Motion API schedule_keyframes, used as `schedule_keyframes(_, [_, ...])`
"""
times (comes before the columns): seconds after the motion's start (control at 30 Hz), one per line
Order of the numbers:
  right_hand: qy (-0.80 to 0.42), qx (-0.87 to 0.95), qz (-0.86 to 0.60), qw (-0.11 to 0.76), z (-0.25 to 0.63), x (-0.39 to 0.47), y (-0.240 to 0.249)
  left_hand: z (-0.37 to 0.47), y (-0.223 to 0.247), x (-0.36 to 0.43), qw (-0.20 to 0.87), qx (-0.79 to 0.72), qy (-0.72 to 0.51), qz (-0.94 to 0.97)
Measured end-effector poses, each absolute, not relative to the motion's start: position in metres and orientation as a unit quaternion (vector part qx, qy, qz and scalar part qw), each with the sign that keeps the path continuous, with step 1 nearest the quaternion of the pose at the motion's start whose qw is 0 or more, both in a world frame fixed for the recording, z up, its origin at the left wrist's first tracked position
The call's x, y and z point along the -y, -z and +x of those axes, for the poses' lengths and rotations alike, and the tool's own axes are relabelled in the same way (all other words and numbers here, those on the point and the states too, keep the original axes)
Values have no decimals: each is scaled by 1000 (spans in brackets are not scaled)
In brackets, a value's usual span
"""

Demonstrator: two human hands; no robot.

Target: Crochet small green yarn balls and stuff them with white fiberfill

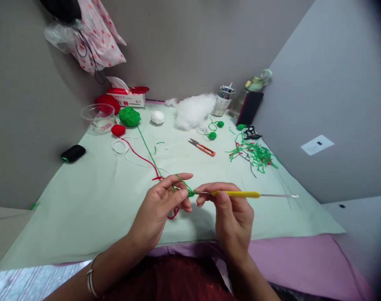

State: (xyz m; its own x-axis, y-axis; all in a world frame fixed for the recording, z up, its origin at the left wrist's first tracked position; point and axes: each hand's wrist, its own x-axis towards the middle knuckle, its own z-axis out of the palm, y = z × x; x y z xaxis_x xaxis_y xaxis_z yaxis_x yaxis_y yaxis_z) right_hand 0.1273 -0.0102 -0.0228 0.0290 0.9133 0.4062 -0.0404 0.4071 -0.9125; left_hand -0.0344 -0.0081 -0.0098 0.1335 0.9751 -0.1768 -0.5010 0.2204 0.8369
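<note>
My right hand [232, 213] is closed around the yellow handle of a double-ended crochet hook [243, 194]. One metal end points left into a small piece of green crochet [191, 193], which my left hand [161, 205] pinches between thumb and fingers. Green yarn [148, 147] passes over my raised left index finger and runs back to a green yarn ball [129, 116]. Below the left fingers hangs a loop of red yarn [174, 215]; a red strand leads up to a small red ball [118, 130]. The hook's tip is hidden at the stitches.
Orange-handled thread snips [202, 147] lie beyond my hands. White stuffing [195, 110], a white yarn ball [157, 117], a pen can [222, 101], a bottle [247, 94] and a dark phone [251, 108] stand farther back. Green and red yarn scraps [256, 154] lie right, a black spool [73, 154] left.
</note>
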Motion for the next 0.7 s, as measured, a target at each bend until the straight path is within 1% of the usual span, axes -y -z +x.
schedule_keyframes(0.1, [-267,669,-371,586,128,13,23,-32,13,11,644,-403,-547,351])
schedule_keyframes(0.2, [-123,759,-337,543,127,13,31,-27,13,14,620,-418,-568,342])
schedule_keyframes(0.27, [-22,787,-336,517,126,12,37,-25,13,15,636,-405,-577,315])
schedule_keyframes(0.3, [14,786,-340,516,125,12,39,-24,13,14,660,-394,-567,297])
schedule_keyframes(0.33, [26,780,-341,524,125,12,40,-25,12,14,691,-381,-549,277])
schedule_keyframes(0.37, [2,767,-349,538,126,12,40,-26,12,13,722,-368,-526,257])
schedule_keyframes(0.43, [-122,709,-378,582,127,11,37,-30,10,10,767,-344,-494,224])
schedule_keyframes(0.5, [-253,632,-381,626,128,10,31,-32,8,7,772,-335,-497,213])
schedule_keyframes(0.53, [-300,602,-375,638,128,10,29,-32,8,7,764,-336,-507,216])
schedule_keyframes(0.6, [-343,582,-367,639,126,8,26,-30,7,7,753,-336,-514,238])
schedule_keyframes(0.7, [-310,621,-371,617,123,8,26,-25,8,10,745,-339,-508,269])
